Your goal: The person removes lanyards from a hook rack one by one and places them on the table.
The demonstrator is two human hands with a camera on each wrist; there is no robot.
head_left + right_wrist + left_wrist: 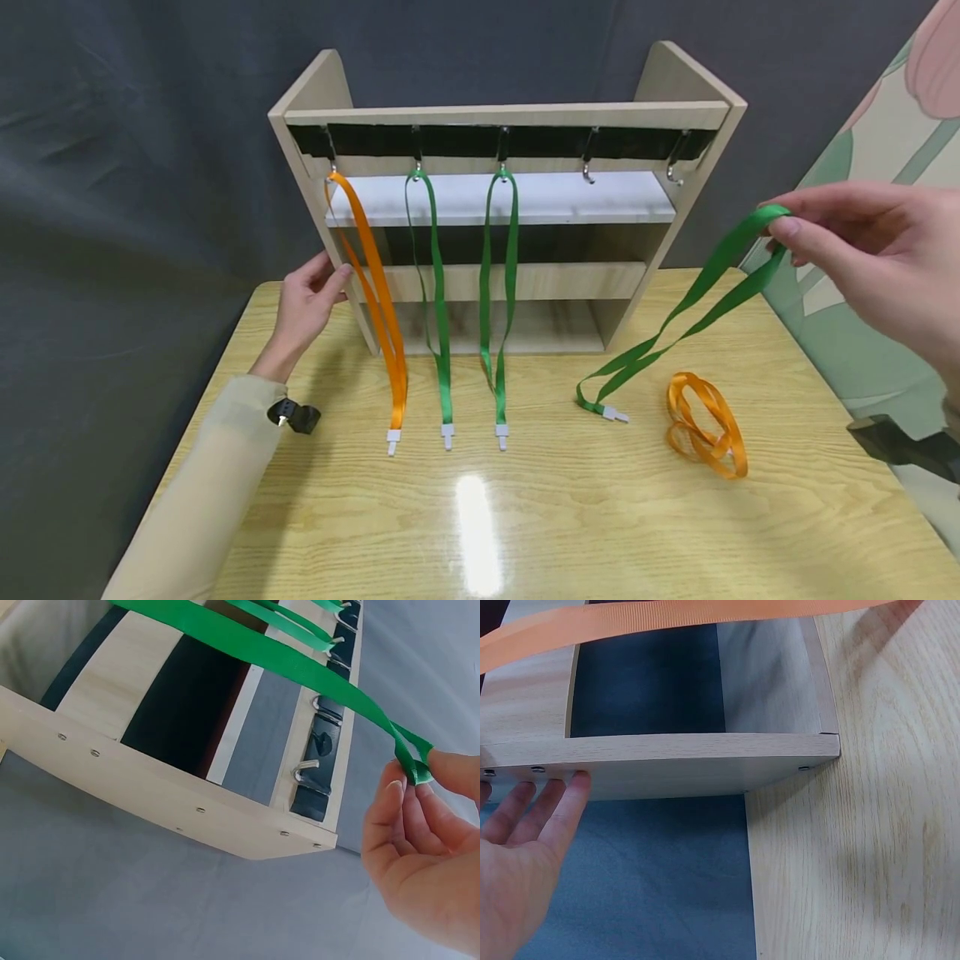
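Observation:
My right hand (pixel 862 242) pinches a green lanyard (pixel 708 275) at its loop end, off to the right of the wooden rack (pixel 517 283). The lanyard slants down to the left, its white clip (pixel 615 414) low over the table. In the right wrist view, thumb and fingertips press together on the folded green strap (pixel 322 679). My left hand (pixel 307 304) rests against the rack's left side panel, its fairly straight fingers (pixel 562 810) touching the outer face. An orange lanyard (pixel 382 308) and two green lanyards (pixel 441 317) hang from the three left hooks.
Two bare hooks, the fourth (pixel 588 171) and the rightmost (pixel 672 171), are at the rack's right. A coiled orange lanyard (pixel 708 425) lies on the wooden table (pixel 585 517) at the right. A dark grey cloth (pixel 150 167) hangs behind and left.

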